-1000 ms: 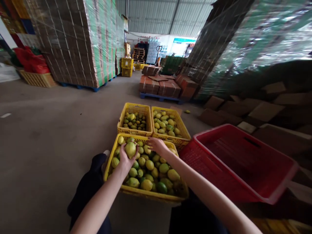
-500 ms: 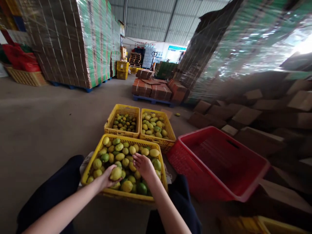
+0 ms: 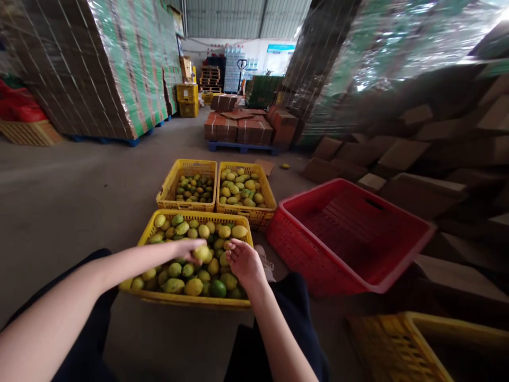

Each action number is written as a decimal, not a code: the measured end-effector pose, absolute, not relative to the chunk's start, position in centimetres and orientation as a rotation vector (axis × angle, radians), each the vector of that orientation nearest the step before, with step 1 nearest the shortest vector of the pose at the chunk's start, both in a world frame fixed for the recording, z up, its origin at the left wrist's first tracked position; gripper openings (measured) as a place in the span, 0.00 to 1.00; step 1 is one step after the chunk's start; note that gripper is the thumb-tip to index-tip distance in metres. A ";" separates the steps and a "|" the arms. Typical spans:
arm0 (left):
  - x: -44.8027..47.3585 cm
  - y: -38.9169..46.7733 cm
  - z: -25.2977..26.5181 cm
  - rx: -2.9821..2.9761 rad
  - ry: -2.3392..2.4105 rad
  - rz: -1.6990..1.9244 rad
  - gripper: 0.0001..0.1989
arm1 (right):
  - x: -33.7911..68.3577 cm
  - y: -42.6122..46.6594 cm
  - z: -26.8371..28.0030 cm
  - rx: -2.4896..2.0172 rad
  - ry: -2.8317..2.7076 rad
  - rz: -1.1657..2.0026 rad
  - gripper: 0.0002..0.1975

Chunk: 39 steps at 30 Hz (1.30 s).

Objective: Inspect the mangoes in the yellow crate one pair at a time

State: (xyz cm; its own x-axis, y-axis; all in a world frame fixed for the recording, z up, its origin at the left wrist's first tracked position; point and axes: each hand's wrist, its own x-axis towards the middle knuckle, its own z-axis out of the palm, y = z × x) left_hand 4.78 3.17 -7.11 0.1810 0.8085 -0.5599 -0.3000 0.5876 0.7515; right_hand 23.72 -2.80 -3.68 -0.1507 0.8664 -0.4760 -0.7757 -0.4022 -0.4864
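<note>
Before us sits the front crate (image 3: pixel 186 301), with fruit (image 3: pixel 193 287) in it; behind it we have the left rear crate (image 3: pixel 198 167) and right rear crate (image 3: pixel 246 214), side by side; farther back, cardboard bundles (image 3: pixel 254 130) lie on a pallet (image 3: pixel 242 148); right of our front crate stands a tub (image 3: pixel 298 245), with a side crate (image 3: pixel 397 345) nearer us.

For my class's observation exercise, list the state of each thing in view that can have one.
Left hand: holding a fruit
Right hand: open, fingers slightly curled
Near yellow crate: open, well filled
Back-left yellow crate: open, part filled
Back-right yellow crate: open, part filled
Red crate: open
Left stack: wrapped in film
</note>
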 end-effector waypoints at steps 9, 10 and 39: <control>8.6 17.5 3.7 0.904 1.427 0.828 0.14 | 25.6 -3.3 -2.8 -0.904 -0.080 1.687 0.04; 7.5 16.6 2.7 0.974 1.474 0.754 0.11 | 25.5 -3.4 -2.7 -0.909 -0.086 1.687 0.04; -8.2 -3.2 -17.6 1.846 1.707 -0.371 0.23 | 17.7 -0.5 -3.1 -1.106 -0.111 1.867 0.09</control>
